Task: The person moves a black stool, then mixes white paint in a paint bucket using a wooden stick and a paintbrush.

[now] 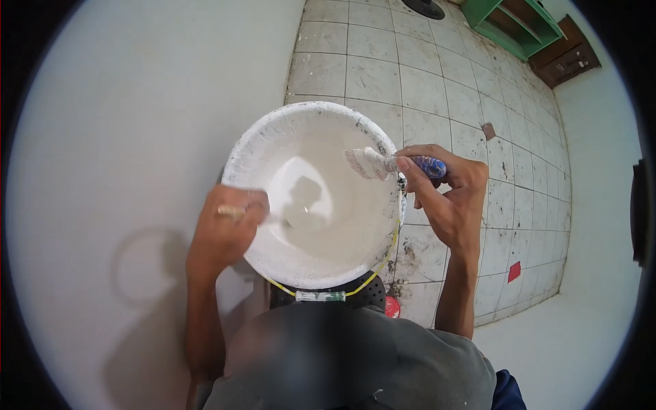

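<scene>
A white bucket [318,281] stands in front of my body, its inner wall coated with paint and pale liquid inside. Over its right rim, my right hand [447,188] is closed round the blue handle of a paintbrush [372,164], whose white-coated bristles point left above the liquid. At the left rim my left hand [234,222] is closed on a thin stick-like tool [232,211]; its far part is blurred and hard to make out over the bucket. The bucket's yellow handle with a white grip [320,296] hangs toward me.
A pale wall [150,123] rises close on the left. Stained white floor tiles [437,89] run to the right. A green shelf [516,27] and a brown wooden piece [564,55] stand at the upper right. Below the bucket is a black perforated surface [372,290].
</scene>
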### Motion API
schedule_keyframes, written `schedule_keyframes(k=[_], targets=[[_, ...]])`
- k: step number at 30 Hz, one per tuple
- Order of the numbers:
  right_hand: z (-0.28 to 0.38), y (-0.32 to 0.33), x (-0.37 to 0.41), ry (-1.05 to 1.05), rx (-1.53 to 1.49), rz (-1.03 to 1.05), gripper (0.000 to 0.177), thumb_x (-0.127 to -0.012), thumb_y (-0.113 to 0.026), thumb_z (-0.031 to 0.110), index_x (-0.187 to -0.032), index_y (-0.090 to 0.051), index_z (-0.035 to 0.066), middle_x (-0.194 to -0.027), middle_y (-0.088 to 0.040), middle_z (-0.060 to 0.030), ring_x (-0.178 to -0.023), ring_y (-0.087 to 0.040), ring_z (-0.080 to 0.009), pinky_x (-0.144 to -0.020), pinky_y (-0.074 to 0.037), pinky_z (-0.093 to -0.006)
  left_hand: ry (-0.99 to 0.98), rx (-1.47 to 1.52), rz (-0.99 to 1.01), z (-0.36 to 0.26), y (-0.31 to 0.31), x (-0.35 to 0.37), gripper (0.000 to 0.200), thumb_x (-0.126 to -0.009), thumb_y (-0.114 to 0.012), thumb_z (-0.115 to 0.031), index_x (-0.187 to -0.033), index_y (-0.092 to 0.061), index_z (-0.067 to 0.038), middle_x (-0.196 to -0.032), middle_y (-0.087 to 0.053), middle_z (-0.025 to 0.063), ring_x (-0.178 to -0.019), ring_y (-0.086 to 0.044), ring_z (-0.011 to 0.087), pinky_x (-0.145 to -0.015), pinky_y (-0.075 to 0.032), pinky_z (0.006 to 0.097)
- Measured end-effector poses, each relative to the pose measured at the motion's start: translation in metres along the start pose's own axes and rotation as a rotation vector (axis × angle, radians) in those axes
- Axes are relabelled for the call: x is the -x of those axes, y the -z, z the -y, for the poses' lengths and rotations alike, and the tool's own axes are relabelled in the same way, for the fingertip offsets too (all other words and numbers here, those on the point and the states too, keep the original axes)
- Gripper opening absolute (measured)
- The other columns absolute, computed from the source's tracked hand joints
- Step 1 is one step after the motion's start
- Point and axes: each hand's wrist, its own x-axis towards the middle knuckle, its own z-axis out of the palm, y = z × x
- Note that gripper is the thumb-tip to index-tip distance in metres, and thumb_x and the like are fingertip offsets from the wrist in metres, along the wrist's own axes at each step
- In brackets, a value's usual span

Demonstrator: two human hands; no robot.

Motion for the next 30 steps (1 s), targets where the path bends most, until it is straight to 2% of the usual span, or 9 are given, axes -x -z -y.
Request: schedule_keyframes(k=[2,5,10,14,17,22,24,29,30], targets=[[-0.001,-0.005,0.000,-0.001,-0.001,-0.002,0.011,-0.080,-0.067,0.009,-0.084,-0.068,-0.002,-0.059,-0.061,-0.0078,-0.050,-0.054,-0.0086,-0.047,-0.042,-0.0215,0.238,0.050,-0.111,-0.008,0.005,-0.018,0.009,-0.072,-0.052,-0.005,-0.069,-0.056,0.003,-0.064,-0.055,0.0164,-0.058,-0.055,0.0312,-0.056,-0.043,0.0384],[0.002,-0.010,-0.001,0.032,-0.024,0.009,0.011,-0.080,-0.067,0.009,-0.084,-0.068,-0.002,-0.059,-0.061,-0.0079,-0.051,-0.054,-0.0080,-0.047,-0.042,-0.0216,-0.073,0.221,-0.347,0.004,-0.040,-0.044,0.012,-0.073,-0.052,-0.007,-0.071,-0.057,0.004,-0.067,-0.056,0.0172,-0.060,-0.055,0.0319,-0.058,-0.044,0.0383],[0.001,0.000,0.000,-0.003,0.011,0.014,0.012,-0.081,-0.067,0.009,-0.084,-0.068,-0.002,-0.060,-0.061,-0.0080,-0.052,-0.055,-0.0076,-0.048,-0.043,-0.0214,-0.077,0.223,0.017,-0.035,-0.062,-0.002,0.009,-0.073,-0.055,-0.008,-0.071,-0.058,0.000,-0.068,-0.056,0.0163,-0.063,-0.056,0.0330,-0.057,-0.042,0.0406],[-0.005,0.005,0.002,-0.023,0.003,-0.044,0.013,-0.081,-0.066,0.010,-0.085,-0.068,-0.002,-0.060,-0.061,-0.0081,-0.053,-0.055,-0.0079,-0.049,-0.044,-0.0210,-0.270,-0.050,-0.035,-0.009,-0.005,0.016,0.012,-0.078,-0.057,-0.011,-0.070,-0.057,-0.002,-0.071,-0.059,0.0142,-0.057,-0.052,0.0327,-0.054,-0.041,0.0383],[-0.005,0.003,0.000,-0.017,0.003,-0.037,0.013,-0.081,-0.066,0.010,-0.085,-0.068,-0.002,-0.060,-0.061,-0.0083,-0.053,-0.055,-0.0080,-0.050,-0.044,-0.0211,0.404,0.156,-0.036,0.008,0.012,-0.005,0.012,-0.077,-0.056,-0.009,-0.071,-0.057,0.001,-0.072,-0.061,0.0147,-0.057,-0.053,0.0321,-0.053,-0.042,0.0375],[0.001,-0.006,-0.002,0.013,-0.030,0.004,0.014,-0.081,-0.066,0.010,-0.085,-0.068,-0.003,-0.060,-0.062,-0.0087,-0.052,-0.055,-0.0084,-0.049,-0.044,-0.0213,-0.146,0.215,-0.384,0.011,-0.049,-0.049,0.013,-0.075,-0.055,-0.008,-0.068,-0.055,0.002,-0.065,-0.056,0.0146,-0.059,-0.055,0.0297,-0.056,-0.042,0.0380],[0.000,-0.007,-0.002,0.007,-0.029,0.011,0.014,-0.080,-0.067,0.010,-0.085,-0.068,-0.003,-0.060,-0.062,-0.0087,-0.052,-0.055,-0.0085,-0.049,-0.044,-0.0213,-0.256,0.230,-0.261,0.009,-0.080,-0.038,0.009,-0.077,-0.056,-0.011,-0.076,-0.062,-0.004,-0.072,-0.061,0.0130,-0.068,-0.057,0.0332,-0.065,-0.043,0.0442],[-0.005,-0.002,0.000,0.009,-0.011,-0.025,0.014,-0.080,-0.067,0.010,-0.085,-0.069,-0.003,-0.060,-0.062,-0.0086,-0.051,-0.054,-0.0086,-0.049,-0.044,-0.0215,0.197,0.301,0.094,-0.023,-0.035,-0.007,0.015,-0.080,-0.048,-0.010,-0.079,-0.060,-0.001,-0.073,-0.060,0.0130,-0.066,-0.057,0.0282,-0.066,-0.046,0.0376],[-0.006,-0.001,0.000,-0.001,0.000,-0.029,0.014,-0.080,-0.067,0.010,-0.085,-0.069,-0.002,-0.060,-0.062,-0.0087,-0.051,-0.055,-0.0086,-0.049,-0.044,-0.0216,0.155,0.263,-0.090,-0.019,-0.036,-0.010,0.016,-0.083,-0.047,-0.011,-0.081,-0.060,0.000,-0.072,-0.060,0.0115,-0.066,-0.058,0.0265,-0.067,-0.046,0.0371]])
